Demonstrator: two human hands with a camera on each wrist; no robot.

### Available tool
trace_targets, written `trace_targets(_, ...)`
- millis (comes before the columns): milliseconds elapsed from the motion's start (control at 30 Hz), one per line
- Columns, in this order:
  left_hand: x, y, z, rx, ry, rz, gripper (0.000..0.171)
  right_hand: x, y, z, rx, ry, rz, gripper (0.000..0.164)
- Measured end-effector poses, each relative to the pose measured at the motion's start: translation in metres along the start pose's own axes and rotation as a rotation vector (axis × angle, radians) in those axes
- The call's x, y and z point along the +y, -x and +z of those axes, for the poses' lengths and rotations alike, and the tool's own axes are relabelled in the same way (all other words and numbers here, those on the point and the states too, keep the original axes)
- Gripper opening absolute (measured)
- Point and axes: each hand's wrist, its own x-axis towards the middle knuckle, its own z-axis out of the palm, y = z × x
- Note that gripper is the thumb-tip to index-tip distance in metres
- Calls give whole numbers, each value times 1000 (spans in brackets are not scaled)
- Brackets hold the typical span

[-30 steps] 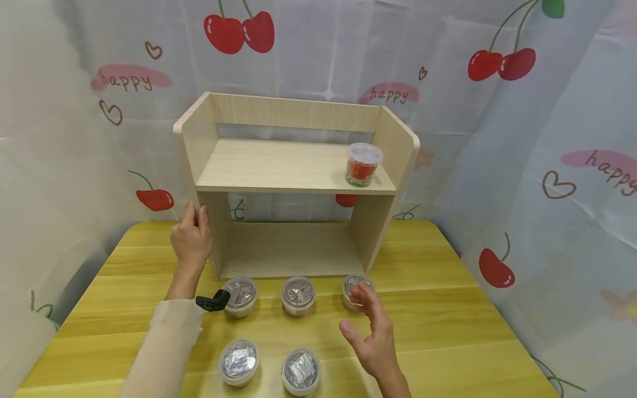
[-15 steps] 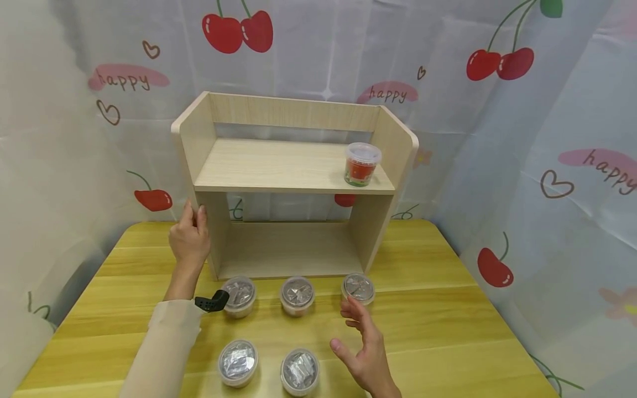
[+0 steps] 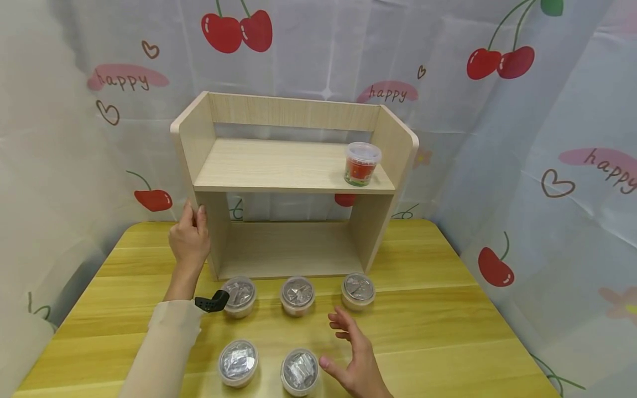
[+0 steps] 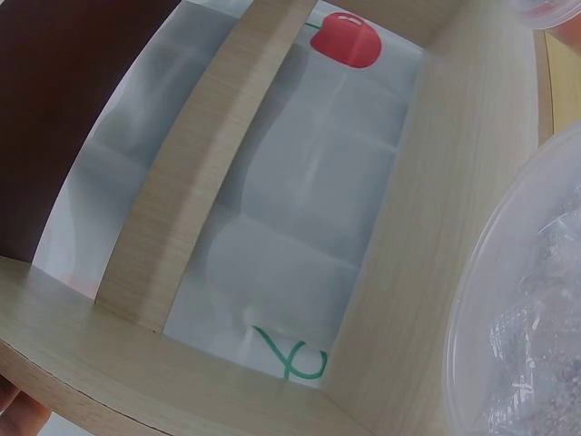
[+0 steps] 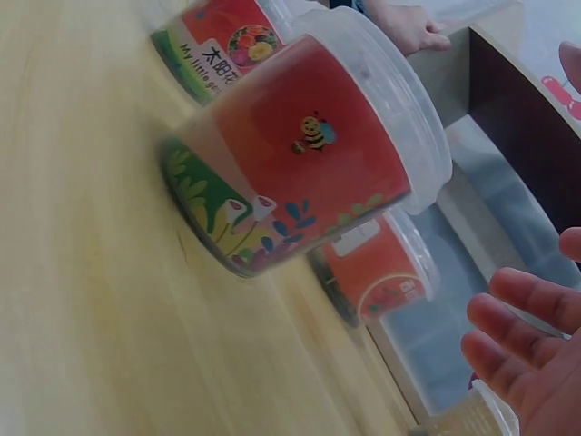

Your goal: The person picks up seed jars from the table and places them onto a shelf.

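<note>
My left hand [image 3: 191, 237] grips the left side panel of a pale wooden two-tier shelf [image 3: 278, 163]; its fingertips show outside the panel in the left wrist view. My right hand [image 3: 357, 362] hovers over the table with fingers spread and slightly bent, holding nothing. Nearest to it is a lidded plastic cup [image 3: 300, 372] in the front row, which the right wrist view shows as a red-labelled cup [image 5: 309, 145] with a bee picture. Another front cup [image 3: 238, 362] stands to the left. One cup [image 3: 362, 164] sits on the upper tier, at its right end.
Between the shelf and the front row stand a left cup [image 3: 240, 296], a middle cup [image 3: 297, 296] and a right cup [image 3: 358, 290]. All are on a yellow wood-grain table [image 3: 448, 331]. A cherry-print curtain [image 3: 298, 61] hangs close behind the shelf.
My right hand has moved left and toward me, away from the right cup in the back row and closer to the front cup. The left hand stays on the shelf.
</note>
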Motion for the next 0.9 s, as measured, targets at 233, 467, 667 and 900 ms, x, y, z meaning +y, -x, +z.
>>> trace_targets(233, -1, 1, 1, 5, -7, -3, 21, -2, 4, 5, -61, -43, 4, 82)
trace_targets(467, 0, 0, 1, 9, -2, 2, 21, 0, 8, 10, -137, -77, 53, 88)
trace_targets(667, 0, 0, 2, 10, -4, 7, 21, 2, 12, 14, -196, -80, 109, 92)
trace_targets(900, 0, 0, 1, 5, -2, 1, 23, -5, 12, 17, -252, -123, 225, 98)
